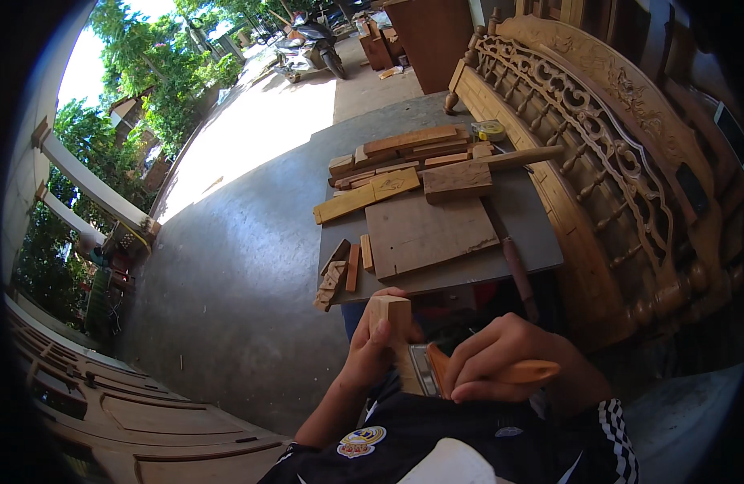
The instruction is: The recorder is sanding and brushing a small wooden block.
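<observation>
In front of my chest, my left hand (365,352) is closed around a pale wooden block (391,310), its square end pointing up and away. My right hand (501,352) grips a flat paintbrush (530,372) by its orange handle. The brush's metal ferrule lies close against the block's lower part, and the pale bristles look to be touching the wood. Both hands are just off the near edge of a grey table (541,248). On it lie a square wooden board (427,231) and a mallet (459,182) with a thick wooden head.
Wood strips (370,194) are stacked at the table's far side, beside a tape measure (489,129). Small offcuts (332,282) lie at its left corner. A dark-handled tool (516,270) overhangs the near edge. Carved wooden furniture (606,105) stands right; a motorbike (311,50) is parked beyond.
</observation>
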### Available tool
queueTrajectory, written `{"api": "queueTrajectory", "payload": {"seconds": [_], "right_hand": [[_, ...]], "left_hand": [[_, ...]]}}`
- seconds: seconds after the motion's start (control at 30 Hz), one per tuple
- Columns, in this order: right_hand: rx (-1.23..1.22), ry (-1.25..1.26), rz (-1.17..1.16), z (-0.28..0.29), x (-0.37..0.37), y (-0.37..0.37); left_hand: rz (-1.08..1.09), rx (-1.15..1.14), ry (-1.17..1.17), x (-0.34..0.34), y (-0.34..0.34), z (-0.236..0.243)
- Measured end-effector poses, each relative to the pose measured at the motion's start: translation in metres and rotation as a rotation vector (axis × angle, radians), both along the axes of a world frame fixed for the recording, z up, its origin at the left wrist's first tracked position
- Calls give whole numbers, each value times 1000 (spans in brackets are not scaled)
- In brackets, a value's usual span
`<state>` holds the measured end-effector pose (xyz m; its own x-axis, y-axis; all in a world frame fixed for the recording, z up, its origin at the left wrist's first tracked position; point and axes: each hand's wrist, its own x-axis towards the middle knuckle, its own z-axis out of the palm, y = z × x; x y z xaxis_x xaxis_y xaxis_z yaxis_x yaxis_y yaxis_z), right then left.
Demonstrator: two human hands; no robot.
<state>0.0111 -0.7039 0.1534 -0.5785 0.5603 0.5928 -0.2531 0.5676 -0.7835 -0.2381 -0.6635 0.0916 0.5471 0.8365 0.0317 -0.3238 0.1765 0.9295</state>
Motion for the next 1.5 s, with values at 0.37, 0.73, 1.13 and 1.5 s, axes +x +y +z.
{"api": "queueTrajectory", "payload": {"seconds": [0.37,0.73,1.13,1.5], "right_hand": [[-27,30,-218,-3,-1,4],[-83,42,-324,-7,3,3],[-155,36,28,-11,2,5],[-69,61,-344,-16,-3,3]], "left_hand": [[155,79,59,-4,4,0],[90,-64,-17,-3,9,-1],[26,5,54,-2,4,-5],[-45,-178,-166,-2,5,-7]]}}
